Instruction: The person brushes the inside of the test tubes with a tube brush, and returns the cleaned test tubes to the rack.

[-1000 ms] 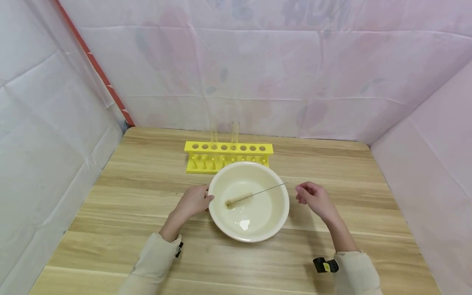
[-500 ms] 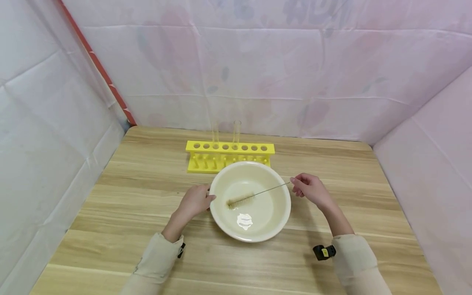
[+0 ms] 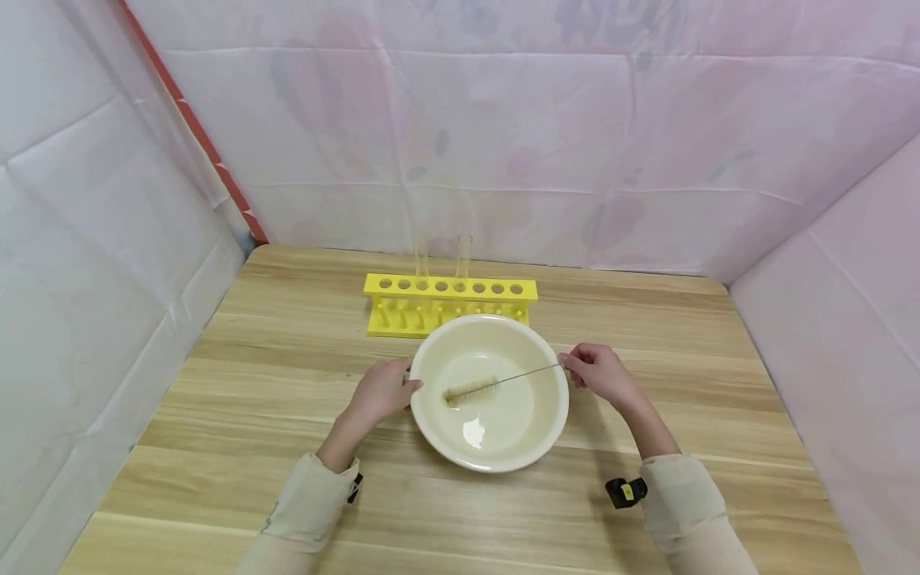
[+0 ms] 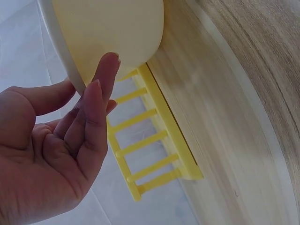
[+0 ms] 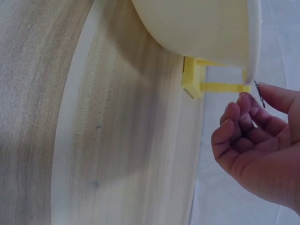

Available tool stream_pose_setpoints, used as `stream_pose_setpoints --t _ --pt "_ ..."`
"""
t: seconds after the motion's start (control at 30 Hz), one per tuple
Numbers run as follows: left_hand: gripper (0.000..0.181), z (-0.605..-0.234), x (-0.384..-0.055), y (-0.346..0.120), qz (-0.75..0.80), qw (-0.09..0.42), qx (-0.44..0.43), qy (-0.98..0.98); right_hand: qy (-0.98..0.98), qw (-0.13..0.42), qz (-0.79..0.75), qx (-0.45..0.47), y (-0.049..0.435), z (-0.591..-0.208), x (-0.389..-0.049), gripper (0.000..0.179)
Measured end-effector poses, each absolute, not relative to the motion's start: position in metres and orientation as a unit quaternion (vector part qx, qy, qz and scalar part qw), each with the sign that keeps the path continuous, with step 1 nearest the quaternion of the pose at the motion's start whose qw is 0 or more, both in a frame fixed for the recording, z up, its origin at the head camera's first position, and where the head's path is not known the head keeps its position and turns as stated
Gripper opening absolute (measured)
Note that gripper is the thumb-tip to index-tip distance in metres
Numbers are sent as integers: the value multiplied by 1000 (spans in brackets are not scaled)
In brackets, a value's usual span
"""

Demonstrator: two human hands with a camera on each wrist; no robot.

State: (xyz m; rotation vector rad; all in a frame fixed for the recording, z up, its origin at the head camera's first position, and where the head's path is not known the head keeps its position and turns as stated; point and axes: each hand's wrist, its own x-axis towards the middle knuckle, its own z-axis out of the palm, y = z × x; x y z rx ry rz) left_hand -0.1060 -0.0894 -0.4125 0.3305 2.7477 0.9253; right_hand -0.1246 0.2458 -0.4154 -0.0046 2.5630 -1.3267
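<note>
A cream basin with a shiny reflection, seemingly from water inside, stands on the table. My left hand holds its left rim, thumb on top and fingers against the outer wall, as the left wrist view shows of the basin wall. Slanting across the basin is a test tube brush, its bristles low at the left and its wire handle reaching over the right rim. My right hand pinches the handle's end. In the right wrist view the twisted wire lies between thumb and index finger.
Just behind the basin stands a yellow test tube rack, partly hidden by the rim. Two clear test tubes stand upright in it. A wooden table lies beneath, with white sheet walls at the back and sides.
My right hand has moved left to the brush's handle and taken hold of its end. The handle end has dipped slightly. My left hand stays at the basin's rim.
</note>
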Motion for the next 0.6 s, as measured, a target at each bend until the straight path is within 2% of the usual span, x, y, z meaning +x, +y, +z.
stream_pose_setpoints --t 0.23,0.33,0.43,0.6 --pt "32 -410 -110 -94 311 139 108 934 892 109 -438 -16 246 -418 -122 31" --pt "29 -405 -115 -99 310 131 99 936 893 105 -437 -20 247 -419 -121 32" --pt "28 -398 -125 -104 327 90 98 936 892 104 -439 -24 248 -419 -120 32" --pt "25 -384 -148 -111 400 -12 97 911 890 102 -444 -27 249 -418 -119 32"
